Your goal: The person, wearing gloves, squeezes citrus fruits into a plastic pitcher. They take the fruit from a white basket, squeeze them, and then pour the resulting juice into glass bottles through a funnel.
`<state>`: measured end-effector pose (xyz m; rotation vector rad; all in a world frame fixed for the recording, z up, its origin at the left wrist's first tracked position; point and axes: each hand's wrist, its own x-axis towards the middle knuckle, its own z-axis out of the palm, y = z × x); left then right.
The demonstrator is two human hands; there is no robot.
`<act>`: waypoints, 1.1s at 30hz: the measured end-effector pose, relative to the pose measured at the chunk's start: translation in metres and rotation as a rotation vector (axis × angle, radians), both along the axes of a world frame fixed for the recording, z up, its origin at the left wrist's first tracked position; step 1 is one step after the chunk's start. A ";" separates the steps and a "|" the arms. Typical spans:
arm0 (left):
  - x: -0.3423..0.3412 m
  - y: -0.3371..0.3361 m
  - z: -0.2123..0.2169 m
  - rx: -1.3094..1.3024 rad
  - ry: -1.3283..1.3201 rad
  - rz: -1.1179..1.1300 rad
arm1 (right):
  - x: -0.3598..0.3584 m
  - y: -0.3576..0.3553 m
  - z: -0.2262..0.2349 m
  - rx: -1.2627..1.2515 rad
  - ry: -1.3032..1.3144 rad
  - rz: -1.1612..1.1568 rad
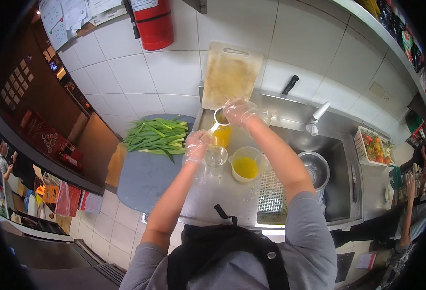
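My left hand (198, 144), in a clear plastic glove, is closed on the white handle of a small round white-rimmed utensil (215, 127) that looks like a strainer. It sits over the mouth of a clear jar of yellow liquid (221, 137). My right hand (238, 110), gloved too, has its fingers bunched at the utensil's rim; what they hold, if anything, is hidden. Beside my left hand stands a clear glass-like container (216, 158). A translucent tub with a handle (246, 167), holding yellow liquid, stands on the steel counter nearer to me.
Long green leaves (157, 135) lie on a grey tabletop (148, 181) to the left. A white cutting board (232, 72) leans on the tiled wall. On the right are a sink with a metal bowl (321, 166), a tap (318, 118) and a vegetable basket (371, 147).
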<state>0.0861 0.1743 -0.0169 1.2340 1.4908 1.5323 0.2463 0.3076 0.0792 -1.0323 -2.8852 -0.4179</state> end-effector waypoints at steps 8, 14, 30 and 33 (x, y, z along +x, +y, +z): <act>0.003 -0.009 0.009 -0.026 -0.053 0.000 | -0.004 0.002 -0.004 0.047 -0.063 0.061; -0.002 -0.003 0.005 0.008 0.084 0.003 | -0.002 0.005 -0.005 0.142 0.075 0.018; 0.003 0.004 -0.005 -0.033 -0.019 0.028 | 0.004 0.008 -0.016 -0.030 0.104 0.008; 0.004 0.000 -0.001 -0.043 -0.128 -0.013 | 0.002 0.002 -0.016 -0.042 0.144 0.023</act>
